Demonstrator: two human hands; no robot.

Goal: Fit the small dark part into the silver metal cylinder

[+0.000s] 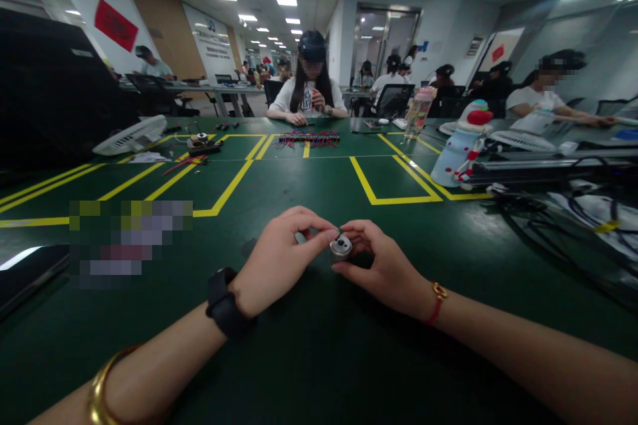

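Note:
A small round silver metal part (341,249), with dark details on its top face, stands upright low over the green table (299,345). My right hand (386,265) grips it from the right, with the thumb in front and the fingers behind. From the left, my left hand (284,252) reaches the top edge of the part, its thumb and index finger pinched together. Whatever those fingertips pinch is too small to make out.
Across the table sits a person (310,89) behind a row of red and black wires (309,139). A blue bottle (456,153) and black cables (543,226) lie right; a white fan (130,135) and small parts are left. A dark phone-like slab (34,272) is near left.

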